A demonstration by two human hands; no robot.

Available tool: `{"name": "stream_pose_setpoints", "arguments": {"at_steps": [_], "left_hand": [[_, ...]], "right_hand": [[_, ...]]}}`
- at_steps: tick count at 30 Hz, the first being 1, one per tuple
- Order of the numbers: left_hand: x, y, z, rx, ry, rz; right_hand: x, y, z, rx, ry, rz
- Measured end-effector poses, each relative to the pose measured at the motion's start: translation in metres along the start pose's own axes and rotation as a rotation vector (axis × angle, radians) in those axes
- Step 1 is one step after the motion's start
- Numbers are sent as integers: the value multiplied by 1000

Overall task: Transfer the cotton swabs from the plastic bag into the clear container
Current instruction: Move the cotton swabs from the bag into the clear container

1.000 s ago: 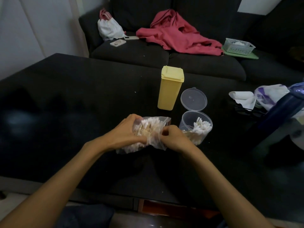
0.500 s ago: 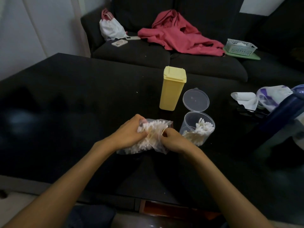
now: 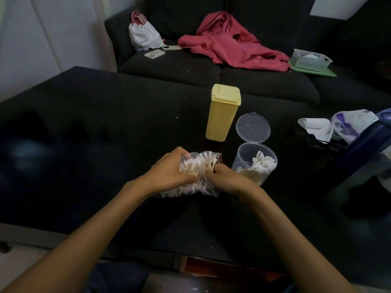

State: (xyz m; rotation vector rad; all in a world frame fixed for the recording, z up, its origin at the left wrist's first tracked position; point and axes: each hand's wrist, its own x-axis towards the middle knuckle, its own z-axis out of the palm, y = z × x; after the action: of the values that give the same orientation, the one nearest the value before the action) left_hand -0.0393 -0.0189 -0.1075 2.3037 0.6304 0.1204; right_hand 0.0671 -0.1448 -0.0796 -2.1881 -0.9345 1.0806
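Fingers (image 3: 182,154) of the left hand (image 3: 169,172) are curled over the top and left side of the plastic bag (image 3: 208,187), clamping it just above the desk (image 3: 95,127). Right hand (image 3: 227,178) fingers are curled at the bag's open right end, pinching into the bundle of cotton swabs (image 3: 196,166); exact fingertip contact is hidden behind the knuckles. Bag holds 1 dense bundle, wooden sticks and white tips visible through the film, with more white tips bulging at the lower edge. Clear container (image 3: 254,166) stands upright on the desk just right of the right hand, close to it, touching or not I cannot tell. Its hinged lid (image 3: 252,127) is flipped open and tilted back. Swabs already in the container (image 3: 261,162) lean toward the right wall, tips up. Yellow lidded box (image 3: 222,113) stands upright behind the bag, just left of the open lid, closed. Far right on the desk: crumpled white paper (image 3: 317,127), a white-purple bag (image 3: 351,123), a dark blue object (image 3: 364,144) partly out of frame. Dark sofa (image 3: 169,68) behind the desk carries a white drawstring bag (image 3: 143,37), 2 phones (image 3: 154,53), a red garment (image 3: 228,47) and a pale green mesh basket (image 3: 310,60) on a green board (image 3: 321,71).
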Motion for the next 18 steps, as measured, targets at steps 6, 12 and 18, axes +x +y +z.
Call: {"name": "stream_pose_setpoints", "arguments": {"at_steps": [6, 12, 18], "left_hand": [[1, 4, -2, 20, 25, -14], [1, 3, -7, 17, 7, -34], [-2, 2, -3, -15, -32, 9]], "right_hand": [[2, 0, 0, -13, 43, -25], [0, 4, -7, 89, 77, -54], [10, 6, 2, 98, 114, -81]]}}
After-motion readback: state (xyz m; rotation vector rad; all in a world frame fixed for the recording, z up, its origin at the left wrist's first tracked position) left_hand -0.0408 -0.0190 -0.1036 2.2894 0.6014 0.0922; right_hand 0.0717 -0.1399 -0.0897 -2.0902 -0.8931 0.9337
